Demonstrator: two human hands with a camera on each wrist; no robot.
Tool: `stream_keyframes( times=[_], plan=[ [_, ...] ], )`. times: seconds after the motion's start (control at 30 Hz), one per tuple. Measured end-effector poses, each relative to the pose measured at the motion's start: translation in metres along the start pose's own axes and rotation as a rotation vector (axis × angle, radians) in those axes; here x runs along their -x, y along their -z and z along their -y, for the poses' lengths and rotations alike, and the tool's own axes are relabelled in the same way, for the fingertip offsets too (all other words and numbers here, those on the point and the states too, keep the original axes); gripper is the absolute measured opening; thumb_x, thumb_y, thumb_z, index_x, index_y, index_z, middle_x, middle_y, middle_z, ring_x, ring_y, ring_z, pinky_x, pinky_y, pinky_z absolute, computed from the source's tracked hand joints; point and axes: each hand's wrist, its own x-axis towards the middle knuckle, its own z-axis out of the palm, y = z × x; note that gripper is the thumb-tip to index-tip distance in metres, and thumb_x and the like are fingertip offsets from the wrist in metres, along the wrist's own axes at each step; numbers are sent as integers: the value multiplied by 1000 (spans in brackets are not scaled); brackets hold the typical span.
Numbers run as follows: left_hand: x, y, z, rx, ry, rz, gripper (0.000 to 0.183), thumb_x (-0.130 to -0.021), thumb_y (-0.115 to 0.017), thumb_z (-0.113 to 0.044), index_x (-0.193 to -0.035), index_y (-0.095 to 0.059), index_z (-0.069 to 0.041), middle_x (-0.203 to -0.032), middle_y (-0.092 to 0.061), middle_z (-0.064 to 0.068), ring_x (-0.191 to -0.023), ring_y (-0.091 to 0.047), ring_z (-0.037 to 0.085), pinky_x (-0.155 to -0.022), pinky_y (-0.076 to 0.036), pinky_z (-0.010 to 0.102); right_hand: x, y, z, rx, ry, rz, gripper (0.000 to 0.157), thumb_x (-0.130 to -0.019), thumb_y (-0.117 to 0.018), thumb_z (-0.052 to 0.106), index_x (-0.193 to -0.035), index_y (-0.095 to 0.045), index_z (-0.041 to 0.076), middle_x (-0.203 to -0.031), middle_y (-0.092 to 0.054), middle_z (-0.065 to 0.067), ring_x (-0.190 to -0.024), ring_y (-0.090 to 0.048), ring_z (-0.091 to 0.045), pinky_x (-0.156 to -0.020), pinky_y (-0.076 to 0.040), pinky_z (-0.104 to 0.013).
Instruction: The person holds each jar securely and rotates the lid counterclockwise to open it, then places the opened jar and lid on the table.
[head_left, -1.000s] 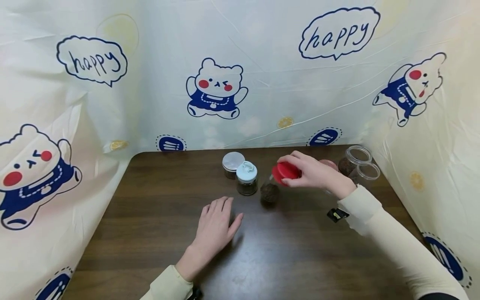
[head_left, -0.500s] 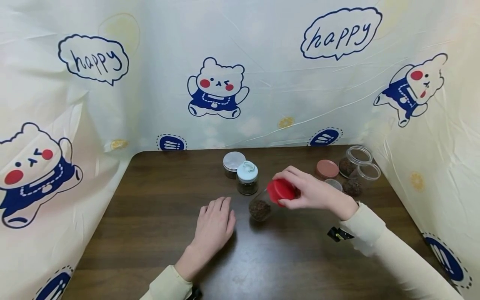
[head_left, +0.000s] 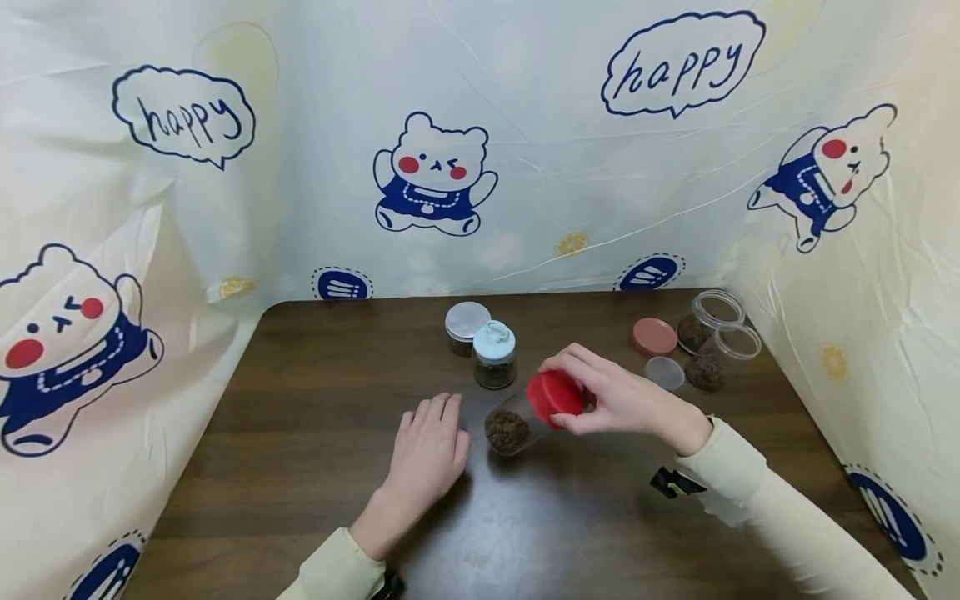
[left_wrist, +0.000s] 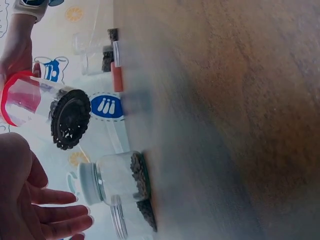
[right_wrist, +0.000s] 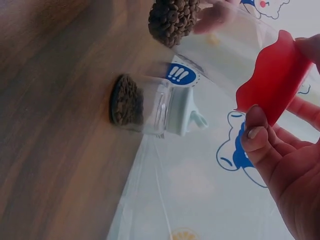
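My right hand [head_left: 611, 396] grips the red wavy-edged lid [head_left: 553, 398] of a clear jar [head_left: 521, 417]. The jar is tilted, its base toward the left hand, with brown pellets like coffee beans [right_wrist: 172, 22] gathered at the bottom; in the left wrist view it hangs above the table. My left hand [head_left: 426, 454], fingers extended, is just left of the jar's base and holds nothing. Behind them stands a jar with a pale blue handled lid [head_left: 493, 354], upright, with dark pellets inside. A silver-lidded jar [head_left: 467, 327] stands behind that one.
At the back right of the brown table [head_left: 315, 375] are two lidless clear jars [head_left: 707, 371] with brown pellets. Beside them lie a pink lid [head_left: 654, 337] and a small clear lid [head_left: 664, 373]. A printed cloth [head_left: 540, 167] encloses the back and sides.
My right hand has brought the red-lidded jar toward the front and left, tilting it more. The pink and clear lids have come into fuller view. My left thumb has drawn in toward the fingers.
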Motion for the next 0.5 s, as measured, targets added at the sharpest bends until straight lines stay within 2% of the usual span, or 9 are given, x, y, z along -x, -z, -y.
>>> stream_keyframes(
  times=[0.17,0.23,0.3,0.4,0.5],
  plan=[
    [-6,2,-1,64,-41,-59,33,-95,-57,-16,-120,-68,3,-114,-70,17,-101,-65,35,-76,-52,47,1,-2,0,6,7,2,53,-88,-79,22,-136,-56,15,-125,-57,1,-101,-57,-11,-73,-57,-25],
    [-9,2,-3,111,-70,-89,34,-97,-60,-23,-117,-68,3,-110,-70,16,-99,-66,34,-78,-54,47,1,-2,1,6,6,1,54,-88,-79,22,-136,-56,15,-125,-57,1,-102,-58,-11,-73,-58,-25],
    [-12,3,-5,169,-102,-96,42,-98,-65,-35,-117,-67,2,-109,-70,15,-99,-65,33,-82,-55,47,0,-2,2,6,7,2,55,-88,-79,22,-137,-55,16,-126,-56,1,-103,-58,-12,-75,-58,-25],
    [-15,2,-10,275,-147,-47,62,-93,-72,-53,-123,-62,0,-115,-67,14,-105,-64,30,-90,-56,46,-1,-2,5,11,9,4,55,-88,-80,22,-137,-55,16,-126,-56,1,-105,-57,-12,-76,-58,-26],
    [-17,-2,-15,402,-142,59,79,-85,-79,-61,-134,-55,-4,-126,-64,13,-114,-61,26,-96,-55,43,-3,-3,8,9,18,2,55,-88,-80,23,-137,-55,16,-126,-57,1,-105,-57,-11,-77,-58,-25]
  ],
)
